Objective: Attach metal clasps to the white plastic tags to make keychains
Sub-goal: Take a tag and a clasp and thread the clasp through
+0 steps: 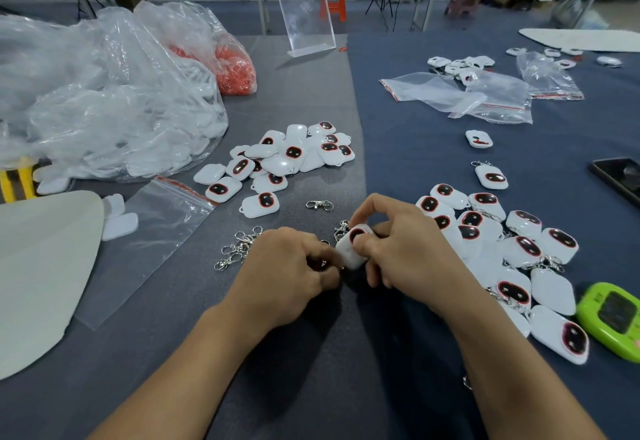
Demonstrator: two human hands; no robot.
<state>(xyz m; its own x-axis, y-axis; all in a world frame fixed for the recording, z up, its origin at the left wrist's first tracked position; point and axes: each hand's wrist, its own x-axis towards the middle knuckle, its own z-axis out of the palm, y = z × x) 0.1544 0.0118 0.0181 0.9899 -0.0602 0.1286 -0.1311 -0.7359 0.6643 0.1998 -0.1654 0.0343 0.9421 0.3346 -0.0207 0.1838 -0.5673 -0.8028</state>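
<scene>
Hands met low over the grey cloth-covered table (311, 353), nearly touching. The right hand (398, 249) gripped a white rounded plastic tag with a dark red-rimmed oval window (350, 249), thumb across its face and fingers curled behind. The tag's long axis ran away from the person, leaning a little to the right, with the oval at the far end. Its near end pointed down and left, straight at the fingertips of the left hand (284, 266), which was the closer hand to that end. Those fingers were curled in a tight pinch against the tag. What they pinched was hidden from me; a silver metal clasp seemed likely. The tag's loop, I judged, sat at that near end, so the join depended on the left hand.

Just left of the hands lay a heap of loose silver clasps (239, 249). Plain white tags (277, 162) were piled beyond, and finished keychains (519, 249) spread to the right.
</scene>
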